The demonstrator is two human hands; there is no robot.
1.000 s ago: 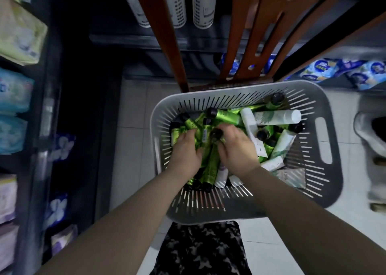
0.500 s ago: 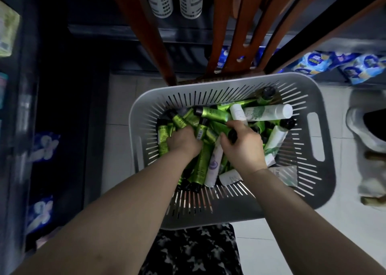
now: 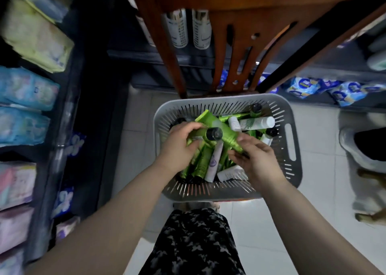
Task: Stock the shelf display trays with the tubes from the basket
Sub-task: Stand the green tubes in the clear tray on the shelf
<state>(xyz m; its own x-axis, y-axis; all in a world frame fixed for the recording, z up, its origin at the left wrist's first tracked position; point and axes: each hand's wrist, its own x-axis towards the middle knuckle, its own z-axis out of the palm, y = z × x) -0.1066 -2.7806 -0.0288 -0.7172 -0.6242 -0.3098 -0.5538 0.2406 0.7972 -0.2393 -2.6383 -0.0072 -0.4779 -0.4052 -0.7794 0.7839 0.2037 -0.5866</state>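
Gathering step: over the basket (image 3: 208, 196), left hand (image 3: 178, 144) grips green tubes (image 3: 217, 124), right hand (image 3: 255, 162) pinches one; next, lift them to the trays

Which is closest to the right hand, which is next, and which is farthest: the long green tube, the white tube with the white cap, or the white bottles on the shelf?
1. long green tube: held by the right hand itself.
2. white tube: lying at the back right of the basket.
3. white bottles: up on the shelf, beyond the chair.
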